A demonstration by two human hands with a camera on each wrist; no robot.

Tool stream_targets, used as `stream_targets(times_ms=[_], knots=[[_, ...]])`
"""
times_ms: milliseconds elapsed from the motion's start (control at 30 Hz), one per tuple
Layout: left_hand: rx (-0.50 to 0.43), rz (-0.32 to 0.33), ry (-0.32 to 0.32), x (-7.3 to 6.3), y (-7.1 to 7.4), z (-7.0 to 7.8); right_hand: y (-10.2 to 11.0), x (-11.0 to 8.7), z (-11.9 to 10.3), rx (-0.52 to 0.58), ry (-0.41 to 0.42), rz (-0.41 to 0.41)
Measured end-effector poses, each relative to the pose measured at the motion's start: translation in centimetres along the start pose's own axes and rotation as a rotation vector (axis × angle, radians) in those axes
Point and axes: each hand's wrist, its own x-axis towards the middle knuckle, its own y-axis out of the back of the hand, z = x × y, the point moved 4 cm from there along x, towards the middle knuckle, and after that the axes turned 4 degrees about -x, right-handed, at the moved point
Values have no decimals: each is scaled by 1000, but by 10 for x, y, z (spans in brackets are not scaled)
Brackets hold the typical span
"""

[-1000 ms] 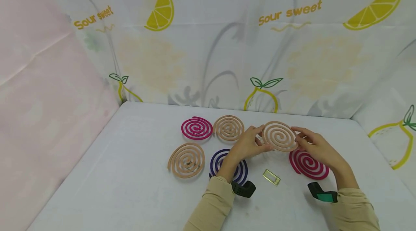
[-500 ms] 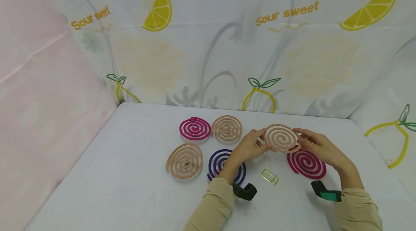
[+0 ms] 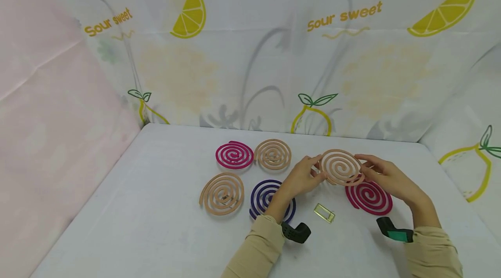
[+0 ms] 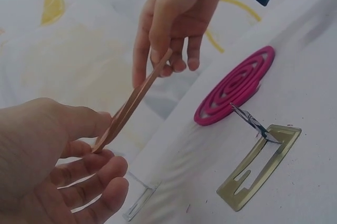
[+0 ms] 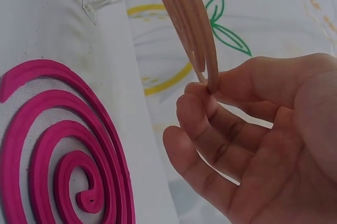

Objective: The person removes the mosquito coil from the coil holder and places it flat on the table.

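A tan mosquito coil [image 4: 130, 107] is held up above the table, tilted, between both hands. My left hand [image 3: 303, 177] pinches its left edge between thumb and fingers. On the opposite edge, the thumb and fingertips of my right hand [image 3: 385, 176] pinch it. Below the right hand lies a magenta mosquito coil [image 5: 45, 166], flat on the cloth. A gold metal coil stand [image 3: 324, 213] with a raised prong rests in front of the hands. Another thin metal stand [image 4: 141, 203] shows beneath the held coil in the left wrist view.
To the left lie a magenta coil [image 3: 234, 155] and a tan coil [image 3: 272, 155] at the back. Nearer are another tan coil [image 3: 222, 194] and a dark blue coil [image 3: 272, 202], partly hidden by the left wrist. Printed cloth walls [image 3: 235, 73] border the white table [image 3: 137, 226].
The held tan coil has moved slightly down and right, with both hands keeping their pinch. The head view has shifted a little. The coils on the table stay put.
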Motion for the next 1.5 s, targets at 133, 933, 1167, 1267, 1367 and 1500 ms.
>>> stream_targets(times_ms=[133,933,1167,1267,1367,1500], knots=[[9,0,-1,0,-2,2,1,-1,1,4,-2,-13],[79,33,-45,1,-10,9,4,-5,7,11,-12,-56],[108,36,-37,2,-15,10,5,-7,10,31,-22,-78],[102,34,-29,1,-16,11,6,-7,11,23,-31,-84],[107,29,-21,1,-17,12,7,-8,12,21,-42,-91],[104,29,-7,1,-21,12,7,-9,13,28,-53,-105]])
